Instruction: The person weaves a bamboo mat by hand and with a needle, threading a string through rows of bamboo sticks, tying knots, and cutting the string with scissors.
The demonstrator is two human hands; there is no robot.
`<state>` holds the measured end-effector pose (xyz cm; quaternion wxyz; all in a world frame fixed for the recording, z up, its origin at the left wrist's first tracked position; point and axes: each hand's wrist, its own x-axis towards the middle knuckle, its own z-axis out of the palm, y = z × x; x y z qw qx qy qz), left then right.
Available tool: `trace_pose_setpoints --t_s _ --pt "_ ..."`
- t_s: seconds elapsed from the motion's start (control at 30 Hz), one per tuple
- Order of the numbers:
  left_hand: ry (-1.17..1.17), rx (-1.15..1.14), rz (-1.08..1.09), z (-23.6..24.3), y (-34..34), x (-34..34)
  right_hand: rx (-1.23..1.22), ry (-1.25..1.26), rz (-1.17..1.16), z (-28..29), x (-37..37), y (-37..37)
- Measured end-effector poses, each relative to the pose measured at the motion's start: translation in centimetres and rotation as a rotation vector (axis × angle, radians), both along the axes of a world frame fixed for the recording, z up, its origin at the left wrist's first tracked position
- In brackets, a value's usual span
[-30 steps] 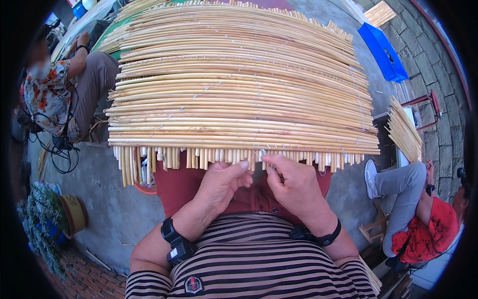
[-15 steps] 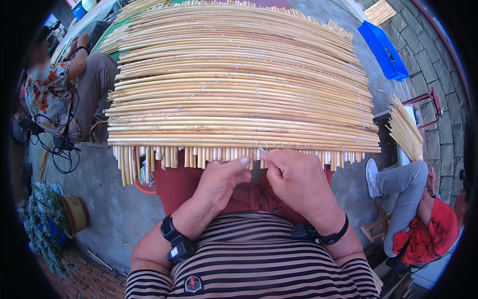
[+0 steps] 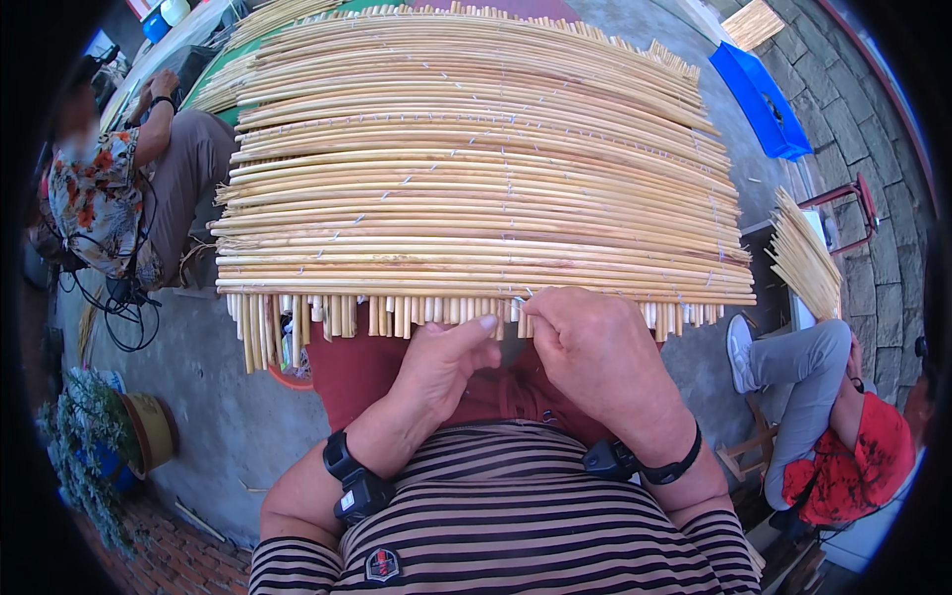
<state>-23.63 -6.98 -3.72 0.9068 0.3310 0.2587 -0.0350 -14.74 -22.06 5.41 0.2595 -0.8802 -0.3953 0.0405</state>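
A large mat of pale straw-coloured stalks (image 3: 476,198) lies before me, its long stalks running left to right. Pale thread stitches (image 3: 509,164) cross it in lines. Short cut ends of a crosswise layer (image 3: 387,317) stick out below the near edge. My right hand (image 3: 605,347) is closed at that edge, thumb and forefinger pinched on a bit of whitish thread (image 3: 522,297). Beside it, my left hand (image 3: 441,362) is curled under the stalk ends, thumb raised against the bent fingers. Whatever lies between those fingers is too small or hidden to make out.
One person (image 3: 109,188) sits at the left, another in red (image 3: 853,456) at the right. A blue plastic bin (image 3: 759,99) and a smaller stalk bundle (image 3: 805,256) are on the right. A potted plant (image 3: 149,431) stands at lower left, near black cables (image 3: 129,317).
My right hand has shifted slightly up and right at the mat's near edge, still pinched. My left hand has barely moved.
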Motion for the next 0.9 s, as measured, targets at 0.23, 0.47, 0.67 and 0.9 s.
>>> trace_pose_setpoints --t_s 0.23,0.47,0.67,0.9 --pt "0.043 0.105 -0.533 1.0 2.4 -1.8 0.09 0.042 -0.021 -1.6 0.1 -1.8" --pt "-0.228 0.637 -0.912 4.1 4.8 -3.7 0.387 0.103 -0.012 -4.0 -0.7 -3.4" --pt "-0.297 0.619 -0.942 4.1 4.3 -2.7 0.478 0.075 -0.031 -3.7 -0.6 -3.2" --pt "-0.224 0.454 -0.937 0.7 2.3 -1.8 0.447 -0.002 0.003 -4.7 0.2 -3.8"
